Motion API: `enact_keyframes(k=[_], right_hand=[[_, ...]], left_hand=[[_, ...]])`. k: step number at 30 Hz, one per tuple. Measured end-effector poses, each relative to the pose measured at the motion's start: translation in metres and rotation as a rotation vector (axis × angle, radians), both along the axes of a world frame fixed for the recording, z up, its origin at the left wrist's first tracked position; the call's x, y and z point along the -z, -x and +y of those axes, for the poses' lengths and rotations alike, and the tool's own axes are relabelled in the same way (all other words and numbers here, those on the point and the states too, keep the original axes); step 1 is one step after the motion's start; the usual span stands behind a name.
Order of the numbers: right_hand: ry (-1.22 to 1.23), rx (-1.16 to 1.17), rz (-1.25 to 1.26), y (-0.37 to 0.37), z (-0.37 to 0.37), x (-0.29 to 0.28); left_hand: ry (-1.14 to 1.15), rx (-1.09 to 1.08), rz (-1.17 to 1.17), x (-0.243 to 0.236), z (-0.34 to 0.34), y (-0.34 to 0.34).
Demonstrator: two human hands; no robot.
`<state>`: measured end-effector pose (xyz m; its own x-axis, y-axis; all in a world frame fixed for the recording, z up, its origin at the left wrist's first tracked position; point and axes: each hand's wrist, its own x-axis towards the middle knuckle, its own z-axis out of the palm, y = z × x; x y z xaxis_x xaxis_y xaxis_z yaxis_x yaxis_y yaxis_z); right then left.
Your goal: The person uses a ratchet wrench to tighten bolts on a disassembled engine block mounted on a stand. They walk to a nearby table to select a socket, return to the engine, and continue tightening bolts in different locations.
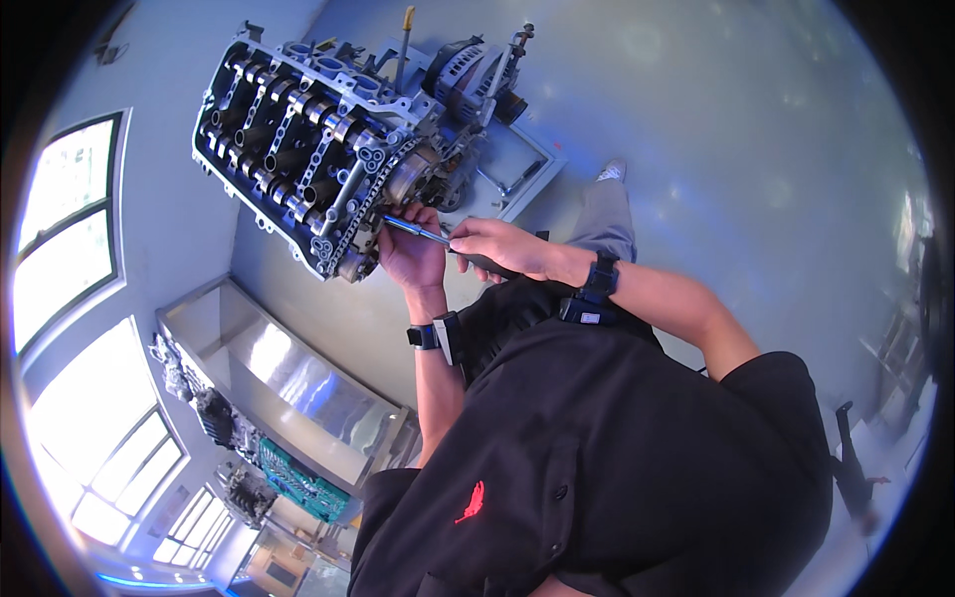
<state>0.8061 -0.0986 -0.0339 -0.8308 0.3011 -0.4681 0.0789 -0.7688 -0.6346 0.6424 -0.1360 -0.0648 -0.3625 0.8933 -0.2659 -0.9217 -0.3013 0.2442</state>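
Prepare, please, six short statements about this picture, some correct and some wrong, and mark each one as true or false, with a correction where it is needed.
1. The right hand holds a tool with a dark handle. True.
2. The tool's shaft points away from the engine. False: it points toward the engine.
3. A chain runs along the engine's end nearest the hands. True.
4. A cover hides the camshafts. False: the camshafts are exposed.
5. The left hand grips the tool's handle. False: the left hand is at the engine, beside the tool's shaft.
6. Windows show at the left side of the picture. True.
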Motion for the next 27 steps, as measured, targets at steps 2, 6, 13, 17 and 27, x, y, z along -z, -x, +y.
enact_keyframes(k=[2,6,13,17,27], right_hand=[[-0.041,0.036,-0.021,0.001,-0.003,0.001],[-0.119,0.078,-0.028,0.005,-0.009,0.005],[-0.140,0.099,-0.061,0.006,-0.018,0.008],[-0.162,0.110,-0.083,0.002,-0.022,0.005],[-0.168,0.116,-0.132,-0.017,-0.041,-0.009]], left_hand=[[-0.010,0.031,-0.026,-0.001,-0.001,0.000],[-0.077,0.050,-0.069,-0.002,0.001,0.000],[-0.072,0.060,-0.063,0.001,-0.005,0.000],[-0.049,0.049,-0.065,0.000,-0.007,-0.004],[0.061,0.082,0.363,-0.001,-0.024,-0.010]])
